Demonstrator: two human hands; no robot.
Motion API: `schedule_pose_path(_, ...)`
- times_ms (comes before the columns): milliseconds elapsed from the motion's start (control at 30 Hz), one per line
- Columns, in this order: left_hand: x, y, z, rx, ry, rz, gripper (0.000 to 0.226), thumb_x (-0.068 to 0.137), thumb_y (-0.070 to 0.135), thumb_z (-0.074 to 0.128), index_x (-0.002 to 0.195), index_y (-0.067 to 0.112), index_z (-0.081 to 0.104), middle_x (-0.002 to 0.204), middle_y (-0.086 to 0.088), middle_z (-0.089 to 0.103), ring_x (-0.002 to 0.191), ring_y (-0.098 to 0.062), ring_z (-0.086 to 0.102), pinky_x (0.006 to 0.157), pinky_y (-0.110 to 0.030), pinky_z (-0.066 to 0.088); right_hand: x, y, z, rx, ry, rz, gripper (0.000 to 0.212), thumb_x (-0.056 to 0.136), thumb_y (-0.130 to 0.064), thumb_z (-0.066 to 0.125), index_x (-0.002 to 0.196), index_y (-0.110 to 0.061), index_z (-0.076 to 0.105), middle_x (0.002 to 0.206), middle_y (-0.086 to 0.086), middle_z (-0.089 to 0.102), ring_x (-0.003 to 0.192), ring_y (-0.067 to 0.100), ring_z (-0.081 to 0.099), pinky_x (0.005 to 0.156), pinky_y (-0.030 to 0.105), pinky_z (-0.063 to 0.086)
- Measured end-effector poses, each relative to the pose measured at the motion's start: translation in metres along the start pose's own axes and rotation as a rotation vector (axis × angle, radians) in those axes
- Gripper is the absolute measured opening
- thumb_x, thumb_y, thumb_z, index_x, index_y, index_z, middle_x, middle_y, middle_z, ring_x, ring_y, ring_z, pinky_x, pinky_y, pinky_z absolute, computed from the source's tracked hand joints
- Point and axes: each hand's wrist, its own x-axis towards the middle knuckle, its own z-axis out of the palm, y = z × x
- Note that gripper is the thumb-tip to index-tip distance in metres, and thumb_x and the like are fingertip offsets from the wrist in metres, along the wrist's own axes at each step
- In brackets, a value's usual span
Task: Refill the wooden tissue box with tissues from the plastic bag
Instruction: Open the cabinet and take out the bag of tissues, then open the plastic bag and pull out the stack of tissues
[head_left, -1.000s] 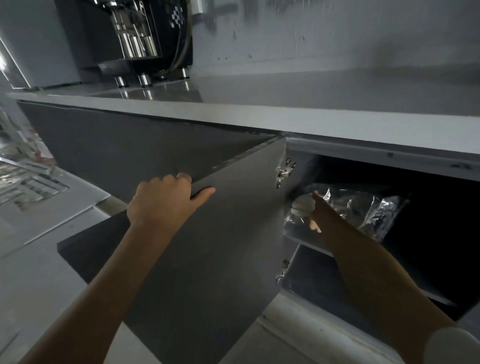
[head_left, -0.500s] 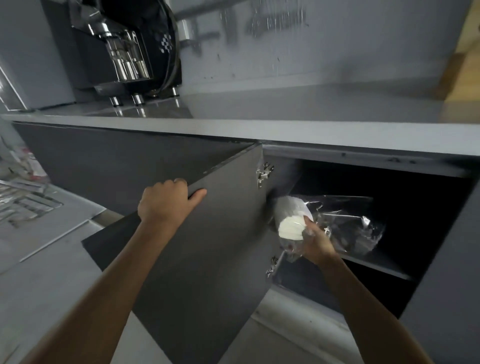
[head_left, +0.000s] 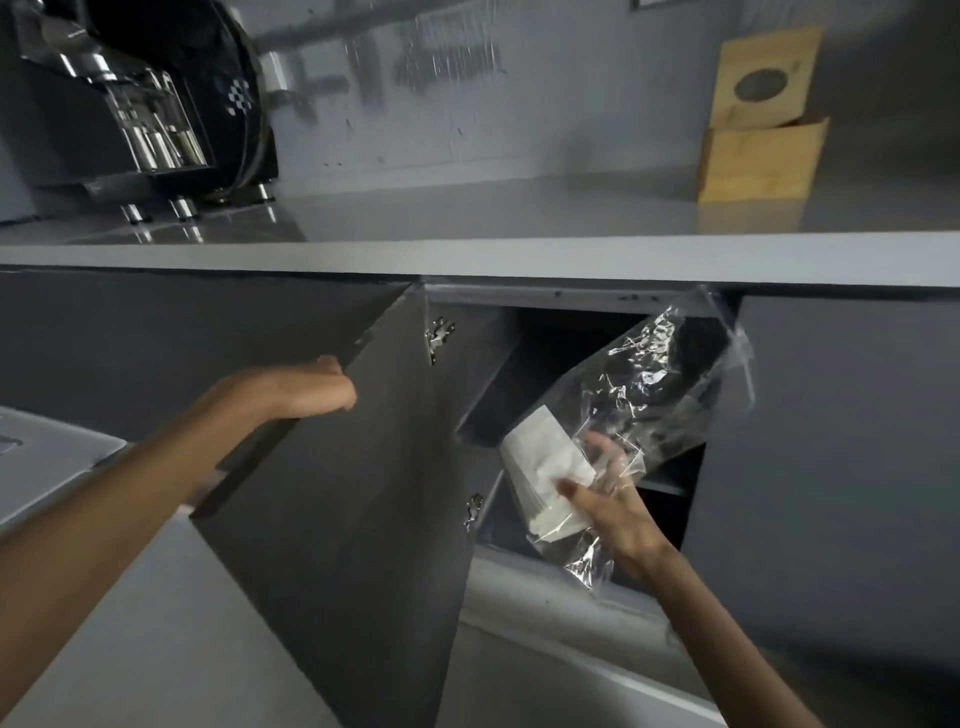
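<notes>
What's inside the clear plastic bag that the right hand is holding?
The plastic bag, gripped by the right hand, holds a stack of white tissues at its lower end. The upper part looks mostly empty; glare and the dark cabinet behind hide whether anything else is in there.

A pale yellow-tan wooden tissue box with a dark oval opening stands on the light grey desk. Left of it along the desk, a black and chrome coffee machine shows a small white checker pattern. Below the desk, a dark grey cabinet door, white tissues, a clear glinting plastic bag.
</notes>
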Motion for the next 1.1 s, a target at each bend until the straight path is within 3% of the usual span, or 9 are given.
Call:
schedule_pose_path(133, -0.014, 0.022, 0.031, -0.541, -0.082, 0.248, 0.078, 0.073, 0.024, 0.063, 0.146, 0.028, 0.036, 0.151, 0.001, 0.042, 0.135, -0.022, 0.043, 0.115, -0.047, 0.034, -0.034, -0.075, -0.008, -0.212, -0.026, -0.196, 0.072, 0.08, -0.024, 0.08, 0.139, -0.037, 0.04, 0.133, -0.006, 0.053, 0.119, 0.021, 0.061, 0.09, 0.039, 0.058)
schedule_pose_path(233, -0.026, 0.054, 0.069, -0.888, -0.167, 0.307, 0.089, 0.09, 0.044, 0.062, 0.154, 0.039, 0.001, 0.162, 0.014, 0.013, 0.148, -0.014, 0.022, 0.123, -0.044, 0.015, -0.048, -0.146, -0.015, -0.324, -0.051, -0.294, 0.072, 0.082, -0.021, 0.078, 0.141, -0.033, 0.039, 0.123, -0.021, 0.052, 0.113, 0.001, 0.06, 0.081, 0.019, 0.055)
schedule_pose_path(300, -0.029, 0.085, 0.097, -0.868, -0.14, 0.367, 0.086, 0.094, 0.058, 0.047, 0.151, 0.041, -0.015, 0.162, 0.017, 0.0, 0.15, -0.01, 0.007, 0.123, -0.039, 0.004, -0.053, -0.194, -0.022, -0.339, -0.058, -0.328, 0.07, 0.083, -0.018, 0.078, 0.14, -0.033, 0.04, 0.127, -0.017, 0.057, 0.111, 0.007, 0.065, 0.081, 0.024, 0.056)
schedule_pose_path(467, -0.013, 0.18, 0.142, -0.267, 0.663, 0.666, 0.06, 0.097, 0.051, 0.002, 0.151, 0.038, -0.021, 0.159, -0.002, -0.032, 0.149, -0.021, -0.022, 0.121, -0.046, -0.004, -0.053, -0.293, -0.044, -0.414, 0.073, -0.281, 0.068, 0.072, -0.035, 0.083, 0.13, -0.052, 0.051, 0.124, -0.003, 0.07, 0.112, 0.032, 0.067, 0.101, 0.063, 0.046)
schedule_pose_path(600, 0.031, 0.226, 0.12, 0.145, 0.954, 0.864, 0.063, 0.098, 0.046, 0.02, 0.156, 0.022, 0.011, 0.163, -0.015, 0.004, 0.15, -0.035, 0.008, 0.118, -0.061, 0.015, -0.052, -0.335, -0.055, -0.306, 0.088, -0.179, 0.034, 0.078, -0.023, 0.076, 0.111, -0.031, 0.07, 0.118, 0.015, 0.071, 0.102, 0.032, 0.07, 0.091, 0.05, 0.053)
schedule_pose_path(767, 0.072, 0.27, 0.095, 0.259, 0.937, 0.931, 0.075, 0.092, 0.054, 0.027, 0.154, 0.014, 0.017, 0.162, -0.022, 0.011, 0.148, -0.038, 0.018, 0.113, -0.068, 0.019, -0.044, -0.338, -0.052, -0.331, 0.144, -0.087, 0.044, 0.078, -0.027, 0.073, 0.119, -0.014, 0.065, 0.107, 0.014, 0.073, 0.089, 0.029, 0.072, 0.075, 0.038, 0.058)
schedule_pose_path(900, 0.079, 0.287, 0.092, 0.201, 0.862, 0.886, 0.065, 0.086, 0.055, 0.037, 0.13, 0.007, 0.034, 0.148, -0.029, 0.04, 0.138, -0.047, 0.036, 0.108, -0.07, 0.026, -0.023, -0.332, -0.051, -0.274, 0.147, -0.031, 0.032, 0.085, -0.022, 0.068, 0.115, -0.009, 0.065, 0.093, 0.01, 0.075, 0.073, 0.022, 0.074, 0.055, 0.027, 0.057)
schedule_pose_path(1033, 0.09, 0.287, 0.096, 0.215, 0.924, 0.93, 0.075, 0.088, 0.058, 0.049, 0.142, 0.012, 0.028, 0.128, -0.027, 0.057, 0.121, -0.046, 0.053, 0.107, -0.067, 0.032, -0.009, -0.335, -0.057, -0.28, 0.136, 0.012, 0.051, 0.081, -0.029, 0.07, 0.124, -0.003, 0.059, 0.089, 0.011, 0.073, 0.068, 0.022, 0.072, 0.053, 0.028, 0.056)
schedule_pose_path(1100, 0.096, 0.286, 0.097, 0.203, 0.945, 0.975, 0.079, 0.088, 0.06, 0.047, 0.145, 0.015, 0.016, 0.128, -0.025, 0.055, 0.118, -0.044, 0.053, 0.107, -0.064, 0.029, -0.005, -0.335, -0.061, -0.298, 0.144, 0.019, 0.062, 0.076, -0.033, 0.072, 0.128, -0.002, 0.058, 0.096, 0.015, 0.071, 0.079, 0.027, 0.07, 0.071, 0.037, 0.057)
